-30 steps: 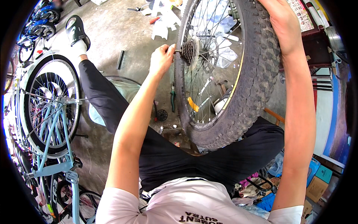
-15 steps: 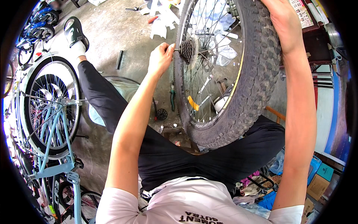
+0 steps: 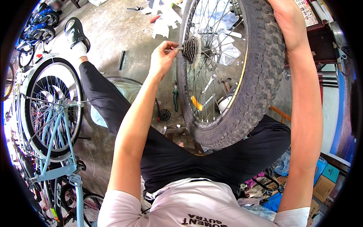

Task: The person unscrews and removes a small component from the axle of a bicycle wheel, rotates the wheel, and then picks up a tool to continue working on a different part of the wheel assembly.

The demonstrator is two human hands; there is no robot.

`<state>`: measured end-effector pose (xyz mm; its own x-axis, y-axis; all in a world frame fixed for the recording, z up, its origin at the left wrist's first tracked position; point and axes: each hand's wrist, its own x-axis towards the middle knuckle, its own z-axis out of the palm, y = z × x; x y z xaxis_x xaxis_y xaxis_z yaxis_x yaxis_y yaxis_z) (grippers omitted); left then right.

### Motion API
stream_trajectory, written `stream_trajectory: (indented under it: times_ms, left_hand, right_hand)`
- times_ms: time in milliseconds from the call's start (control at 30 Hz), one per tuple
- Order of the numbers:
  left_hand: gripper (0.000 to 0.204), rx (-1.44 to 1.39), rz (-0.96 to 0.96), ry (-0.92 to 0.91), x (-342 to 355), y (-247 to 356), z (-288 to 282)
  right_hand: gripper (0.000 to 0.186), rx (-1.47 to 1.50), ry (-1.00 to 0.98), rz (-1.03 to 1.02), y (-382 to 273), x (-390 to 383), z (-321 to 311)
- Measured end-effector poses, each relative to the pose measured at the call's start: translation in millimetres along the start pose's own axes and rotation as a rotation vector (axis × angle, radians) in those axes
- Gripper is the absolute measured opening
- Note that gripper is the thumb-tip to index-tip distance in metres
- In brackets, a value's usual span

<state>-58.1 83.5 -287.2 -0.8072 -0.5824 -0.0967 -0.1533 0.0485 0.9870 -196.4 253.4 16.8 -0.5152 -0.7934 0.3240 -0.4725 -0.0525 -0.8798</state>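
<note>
A bicycle wheel (image 3: pixel 261 75) with a wide, knobbly black tyre stands upright between my knees. Its cassette (image 3: pixel 191 50) of dark sprockets faces left, with a thin axle end sticking out of it. My left hand (image 3: pixel 163 58) pinches that axle end between thumb and fingertips. High on the tyre's right side, my right hand (image 3: pixel 290 26) holds the wheel steady; its fingertips are cut off by the upper picture edge.
A light-blue bicycle (image 3: pixel 56 132) stands at the left among other bikes. Green-handled pliers (image 3: pixel 175 97), a black bar (image 3: pixel 121 60) and scattered white paper (image 3: pixel 166 22) lie on the concrete floor. Cardboard boxes (image 3: pixel 324 187) are stacked at the lower right.
My left hand's fingers have shifted at the axle end, the forefinger rising and the hand opening out somewhat, baring the metal tip. The wheel and my right hand have hardly moved.
</note>
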Motion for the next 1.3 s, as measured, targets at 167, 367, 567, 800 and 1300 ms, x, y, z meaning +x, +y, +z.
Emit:
stream_trajectory:
  times_ms: [167,367,567,800,1300]
  left_hand:
    - [0.018,-0.094,-0.064,-0.007,0,-1,0]
    - [0.02,-0.167,-0.019,0.001,0,-1,-2]
    - [0.018,-0.319,-0.015,-0.008,-3,6,-3]
    - [0.033,-0.408,-0.143,0.092,1,-5,-7]
    - [0.053,-0.416,-0.238,0.038,-2,-1,2]
  right_hand:
    - [0.029,-0.011,0.074,0.019,6,4,4]
    - [0.03,-0.082,0.084,0.006,-4,-3,10]
    - [0.031,-0.235,0.091,-0.04,-4,-3,8]
    - [0.031,-0.373,0.068,-0.052,-8,-2,8]
    - [0.038,-0.308,-0.003,-0.059,13,2,-23]
